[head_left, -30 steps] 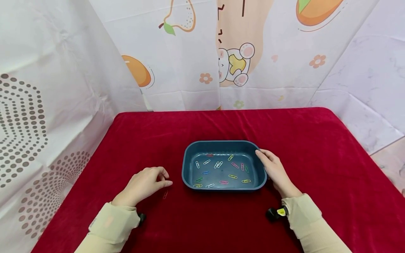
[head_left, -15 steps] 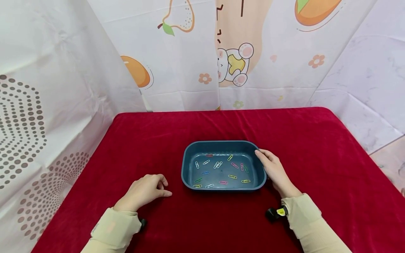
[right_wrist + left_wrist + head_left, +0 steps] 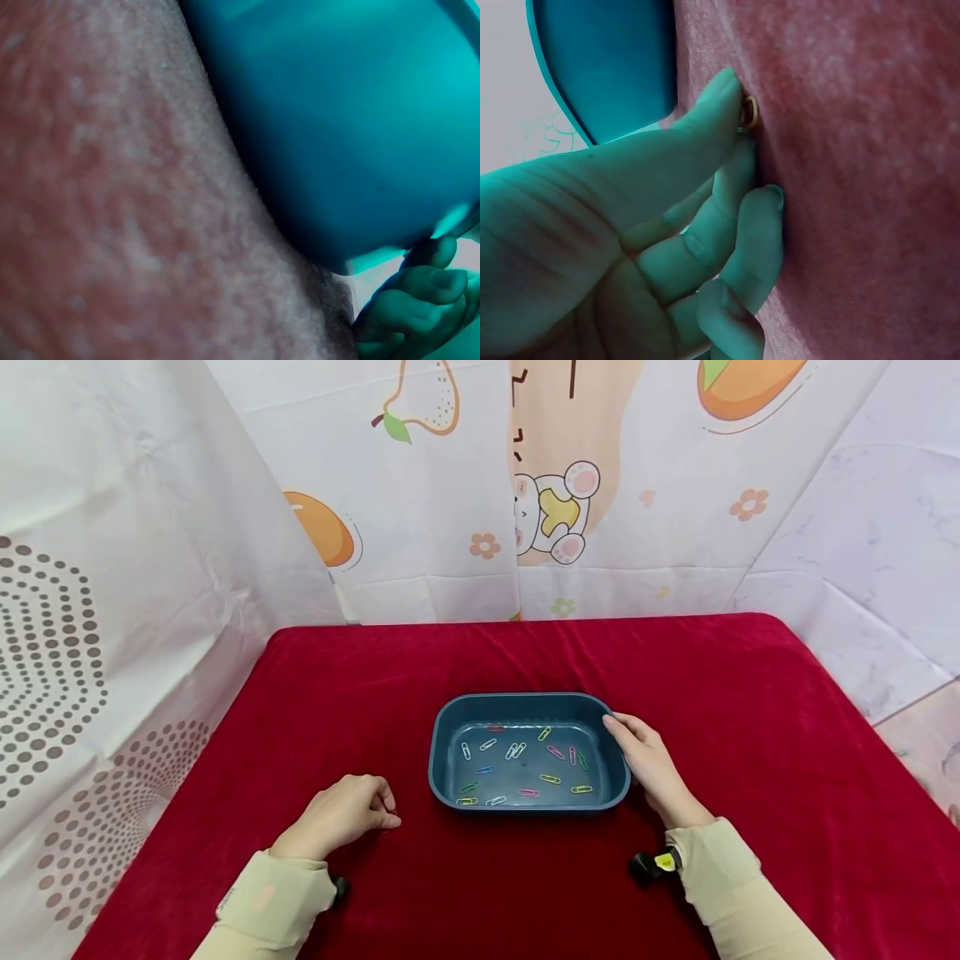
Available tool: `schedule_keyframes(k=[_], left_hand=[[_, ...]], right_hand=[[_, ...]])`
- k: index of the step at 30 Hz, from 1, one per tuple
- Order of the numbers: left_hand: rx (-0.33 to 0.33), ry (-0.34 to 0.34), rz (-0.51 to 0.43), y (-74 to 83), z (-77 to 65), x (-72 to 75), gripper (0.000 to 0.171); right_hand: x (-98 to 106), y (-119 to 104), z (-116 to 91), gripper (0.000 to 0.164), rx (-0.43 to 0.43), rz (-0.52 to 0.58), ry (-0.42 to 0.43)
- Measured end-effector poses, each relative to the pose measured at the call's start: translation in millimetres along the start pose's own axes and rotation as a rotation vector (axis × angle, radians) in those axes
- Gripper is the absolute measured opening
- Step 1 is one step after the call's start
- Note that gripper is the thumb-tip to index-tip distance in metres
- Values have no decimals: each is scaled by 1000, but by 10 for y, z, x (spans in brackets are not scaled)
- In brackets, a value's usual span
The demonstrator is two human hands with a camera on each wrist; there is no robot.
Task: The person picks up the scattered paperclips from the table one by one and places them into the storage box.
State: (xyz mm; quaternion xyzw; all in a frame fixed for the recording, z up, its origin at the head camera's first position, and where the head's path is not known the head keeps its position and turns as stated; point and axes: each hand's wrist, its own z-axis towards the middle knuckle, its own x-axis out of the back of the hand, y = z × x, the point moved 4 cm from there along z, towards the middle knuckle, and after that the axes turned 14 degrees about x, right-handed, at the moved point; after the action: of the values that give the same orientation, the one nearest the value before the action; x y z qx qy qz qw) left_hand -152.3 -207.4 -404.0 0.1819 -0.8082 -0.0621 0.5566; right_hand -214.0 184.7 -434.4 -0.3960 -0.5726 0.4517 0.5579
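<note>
A dark blue rectangular plastic tub [image 3: 525, 808] stands on the red cloth, with several coloured paper clips lying scattered on its floor, among them a blue clip [image 3: 485, 770] and a yellow clip [image 3: 550, 778]. Left of the tub, my left hand [image 3: 337, 817] is low over the cloth and pinches a red paper clip [image 3: 751, 111] between thumb and forefinger. Most of that clip is hidden by the fingers; one looped end sticks out in the left wrist view. My right hand [image 3: 652, 766] grips the tub's right side, thumb over the rim and fingers outside.
The table is covered with a red velvet cloth [image 3: 360, 693]. Behind it hangs a white printed curtain [image 3: 420, 543], and more white sheeting [image 3: 150, 568] is at the left. Each wrist wears a band with a small black camera [image 3: 645, 867].
My left hand has come down over the red paper clip that lay on the cloth, and its thumb and forefinger have closed on it. The right hand and the tub have stayed put.
</note>
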Motion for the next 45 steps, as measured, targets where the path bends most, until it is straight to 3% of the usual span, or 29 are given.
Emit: schedule_keyframes(k=[12,27,34,45], left_hand=[[-17,-1,28,38,-36,-44,18],[-40,67,67,128,-98,0,15],[-1,42,20,128,-75,0,15],[-89,178,14,188,-71,150,8]], right_hand=[[0,13,1,61,4,-1,0],[1,-3,-3,59,6,20,4],[-3,-7,-5,58,15,27,6],[0,2,-9,59,13,17,11]])
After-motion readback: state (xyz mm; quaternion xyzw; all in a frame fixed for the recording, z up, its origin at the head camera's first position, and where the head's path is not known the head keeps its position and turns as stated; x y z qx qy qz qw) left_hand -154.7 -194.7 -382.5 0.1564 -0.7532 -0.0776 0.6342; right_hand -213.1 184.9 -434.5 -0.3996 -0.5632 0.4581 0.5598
